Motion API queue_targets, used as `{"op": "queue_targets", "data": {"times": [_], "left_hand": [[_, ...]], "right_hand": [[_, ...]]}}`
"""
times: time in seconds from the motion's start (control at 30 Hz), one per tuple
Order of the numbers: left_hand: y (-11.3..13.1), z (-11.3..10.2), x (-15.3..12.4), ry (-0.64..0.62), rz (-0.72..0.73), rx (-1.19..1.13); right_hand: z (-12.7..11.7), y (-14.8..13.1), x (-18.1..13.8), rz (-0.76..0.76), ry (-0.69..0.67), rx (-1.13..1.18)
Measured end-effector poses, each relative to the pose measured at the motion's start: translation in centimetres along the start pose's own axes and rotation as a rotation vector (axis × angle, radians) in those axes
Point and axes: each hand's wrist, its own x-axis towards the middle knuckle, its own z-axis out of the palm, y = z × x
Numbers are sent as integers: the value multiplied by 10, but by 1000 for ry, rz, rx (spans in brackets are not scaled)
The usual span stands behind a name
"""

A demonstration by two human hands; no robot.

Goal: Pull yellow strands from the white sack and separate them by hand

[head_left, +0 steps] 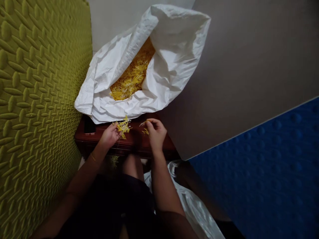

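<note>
My left hand (109, 135) is closed round a small bunch of thin yellow strips (123, 126), held just above a low dark red wooden stool (87, 133). My right hand (156, 131) hovers beside it, fingers pinched on a few more yellow strips (145, 131). Right behind the stool lies a big open white sack (169, 59), its mouth facing me, filled with a heap of the same yellow strips (133, 74).
A yellow-green embossed foam mat (37, 99) runs along the left. A blue dotted mat (269, 172) fills the lower right over grey floor (249, 66). Another white plastic bag (194, 205) lies by my right leg.
</note>
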Motion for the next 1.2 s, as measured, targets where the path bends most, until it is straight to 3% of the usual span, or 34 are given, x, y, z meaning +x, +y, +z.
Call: {"op": "queue_targets", "data": {"times": [0.07, 0.17, 0.27, 0.33, 0.4, 0.5, 0.63, 0.73, 1.03, 1.2], "left_hand": [[-3, 1, -3, -47, 40, 72], [-7, 3, -6, -32, 83, 109], [-9, 5, -5, -12, 118, 98], [-10, 5, -3, -20, 136, 107], [-11, 5, -2, -31, 147, 124], [-12, 5, -1, -21, 171, 163], [-12, 8, -3, -2, 198, 236], [-12, 11, -7, -20, 246, 275], [-14, 10, -10, 29, 361, 321], [-18, 10, -9, 25, 296, 270]], "right_hand": [[-22, 33, 14, -1, 73, -255], [-50, 84, 20, 42, 44, -591], [-64, 116, 17, 96, -17, -701], [-62, 119, 14, 95, -20, -708], [-54, 105, 11, 38, 7, -698], [-31, 61, 2, -155, 8, -556], [6, -8, -17, -331, -221, -355], [26, -35, -27, -388, -325, -359], [36, -30, -31, -406, -396, -407], [35, -28, -34, -412, -391, -400]]}}
